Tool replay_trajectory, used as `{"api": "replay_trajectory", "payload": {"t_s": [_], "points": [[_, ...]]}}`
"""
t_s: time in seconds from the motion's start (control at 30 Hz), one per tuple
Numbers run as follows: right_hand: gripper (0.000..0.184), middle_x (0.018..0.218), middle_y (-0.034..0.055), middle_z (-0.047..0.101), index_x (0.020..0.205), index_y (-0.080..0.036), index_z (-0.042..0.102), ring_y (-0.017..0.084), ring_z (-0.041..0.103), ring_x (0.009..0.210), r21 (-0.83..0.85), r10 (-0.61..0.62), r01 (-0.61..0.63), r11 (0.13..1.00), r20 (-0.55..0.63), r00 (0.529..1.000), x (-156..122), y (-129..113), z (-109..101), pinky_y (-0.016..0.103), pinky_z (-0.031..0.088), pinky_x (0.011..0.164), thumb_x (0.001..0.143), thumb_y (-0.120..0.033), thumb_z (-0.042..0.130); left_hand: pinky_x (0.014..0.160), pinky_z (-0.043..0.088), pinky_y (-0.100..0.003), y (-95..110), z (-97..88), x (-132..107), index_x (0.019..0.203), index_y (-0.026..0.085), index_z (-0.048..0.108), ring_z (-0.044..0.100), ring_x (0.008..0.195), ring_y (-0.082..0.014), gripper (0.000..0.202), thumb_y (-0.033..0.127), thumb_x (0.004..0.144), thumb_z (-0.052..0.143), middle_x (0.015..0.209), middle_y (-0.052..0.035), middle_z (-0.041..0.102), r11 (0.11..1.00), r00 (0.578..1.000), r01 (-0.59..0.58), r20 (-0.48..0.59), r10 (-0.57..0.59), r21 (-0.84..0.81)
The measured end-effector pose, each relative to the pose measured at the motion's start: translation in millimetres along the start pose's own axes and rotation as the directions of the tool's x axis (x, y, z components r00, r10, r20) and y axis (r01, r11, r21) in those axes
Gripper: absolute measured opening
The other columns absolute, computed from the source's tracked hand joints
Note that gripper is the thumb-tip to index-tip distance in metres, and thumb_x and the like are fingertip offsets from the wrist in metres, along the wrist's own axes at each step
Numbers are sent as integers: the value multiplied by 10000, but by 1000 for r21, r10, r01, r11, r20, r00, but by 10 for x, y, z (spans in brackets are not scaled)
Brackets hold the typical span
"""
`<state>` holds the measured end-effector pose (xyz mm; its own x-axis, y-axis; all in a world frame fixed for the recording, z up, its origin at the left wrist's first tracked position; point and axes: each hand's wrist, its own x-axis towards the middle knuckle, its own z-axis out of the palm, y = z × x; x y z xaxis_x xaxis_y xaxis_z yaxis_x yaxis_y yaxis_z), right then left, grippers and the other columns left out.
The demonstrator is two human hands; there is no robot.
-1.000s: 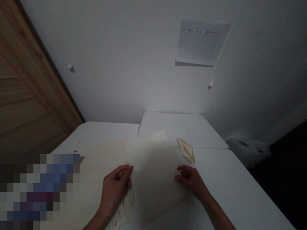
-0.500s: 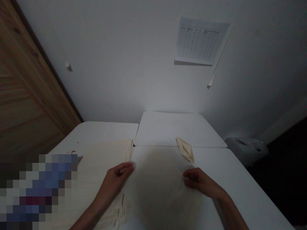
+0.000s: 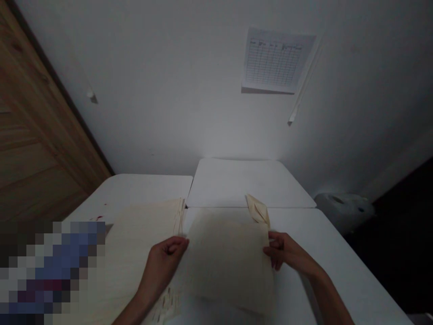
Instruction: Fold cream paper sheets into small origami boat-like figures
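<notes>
Holding a thin cream sheet [image 3: 230,275] by its 2 side edges

Facing a plain white wall [image 3: 162,95], over 3 white tabletops [image 3: 334,271] butted together with seams showing. Flanked at far left by a wooden door [image 3: 30,158] with visible grain. Bordered on the left side of the tabletops by a pile of flat cream sheets [image 3: 131,257], uneven and layered along its right edge. Just right of that pile, with the thin cream sheet spread over the front tabletop, darkened by shadow and blurred toward its near end. Pinched at the left edge by the left hand [image 3: 165,255], with thumb and forefinger brought together. Gripped at the right edge by the right hand [image 3: 289,253], with thumb in front and other fingers loosely curled. Topped at upper right by a printed grid chart [image 3: 275,61] on the wall, too small to read. Beyond the tabletops at right, next to a translucent wrapped bundle [image 3: 343,207], unclear in content. At the sheet's far right corner, near a folded cream paper piece [image 3: 258,210]; impossible to tell whether touching. Dotted at left with tiny red marks [image 3: 98,218].
</notes>
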<state>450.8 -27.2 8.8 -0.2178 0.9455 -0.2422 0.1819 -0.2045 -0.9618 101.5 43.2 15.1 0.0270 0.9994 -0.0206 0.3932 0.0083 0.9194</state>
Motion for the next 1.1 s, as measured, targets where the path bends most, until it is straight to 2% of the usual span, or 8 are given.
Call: {"api": "replay_trajectory", "payload": {"t_s": [0.1, 0.2, 0.27, 0.4, 0.6, 0.83, 0.93, 1.1], "points": [[501, 749, 63, 681, 1084, -136, 637, 157, 622, 562, -5, -25, 25, 1000, 9, 1000, 42, -34, 60, 250, 498, 506, 788, -540, 628, 511, 381, -228, -27, 46, -29, 705, 146, 689, 543, 553, -169, 394, 536, 698, 630, 558, -2, 606, 999, 999, -18, 33, 19, -28], [586, 757, 80, 668, 990, -127, 673, 186, 634, 635, 37, -93, 96, 995, -76, 993, 115, -51, 147, 278, 505, 549, 840, -653, 461, 511, 380, -226, -66, 103, -50, 670, 153, 663, 542, 558, -169, 371, 516, 721, 606, 569, -6, 599, 999, 997, -39, 70, 40, -22], [612, 800, 88, 665, 964, -135, 680, 201, 638, 706, 72, -146, 156, 985, -137, 980, 170, -54, 234, 293, 509, 594, 876, -657, 373, 511, 379, -225, -86, 147, -64, 664, 155, 645, 538, 553, -165, 353, 492, 745, 581, 572, -6, 594, 999, 993, -39, 113, 40, -14], [426, 902, 74, 648, 1015, -173, 661, 202, 618, 808, -51, -281, 277, 959, -240, 929, 260, -51, 480, 292, 495, 663, 868, -543, 510, 480, 358, -220, -99, 240, -100, 663, 161, 613, 515, 521, -153, 312, 446, 767, 540, 562, 3, 568, 1000, 982, -24, 190, 22, 12], [481, 879, 38, 596, 1203, -204, 540, 143, 589, 636, -235, -247, 166, 958, -377, 893, 312, -10, 745, 268, 479, 592, 807, -465, 624, 467, 356, -207, -86, 341, -180, 650, 170, 576, 491, 505, -132, 257, 390, 772, 523, 562, 21, 530, 999, 966, -36, 258, 25, 38], [498, 954, 53, 590, 1215, -218, 511, 171, 571, 727, -479, -364, 122, 869, -453, 814, 325, 3, 884, 310, 488, 673, 765, -369, 659, 475, 415, -224, -10, 393, -259, 649, 160, 592, 514, 502, -141, 383, 478, 828, 477, 561, 7, 549, 996, 930, 39, 367, -6, -81], [457, 988, 66, 596, 1205, -216, 516, 189, 575, 778, -521, -398, 121, 845, -460, 794, 333, 3, 925, 319, 487, 694, 784, -352, 631, 458, 418, -233, 2, 423, -241, 669, 155, 629, 544, 498, -161, 419, 515, 822, 479, 571, -14, 592, 998, 934, 64, 354, -55, -13], [440, 986, 77, 601, 1204, -208, 513, 210, 584, 808, -546, -415, 97, 832, -497, 762, 359, 27, 964, 313, 489, 661, 796, -340, 615, 486, 396, -226, -14, 474, -209, 602, 157, 631, 567, 564, -178, 360, 472, 767, 574, 575, -21, 609, 988, 962, -63, 274, 23, 140]]}}
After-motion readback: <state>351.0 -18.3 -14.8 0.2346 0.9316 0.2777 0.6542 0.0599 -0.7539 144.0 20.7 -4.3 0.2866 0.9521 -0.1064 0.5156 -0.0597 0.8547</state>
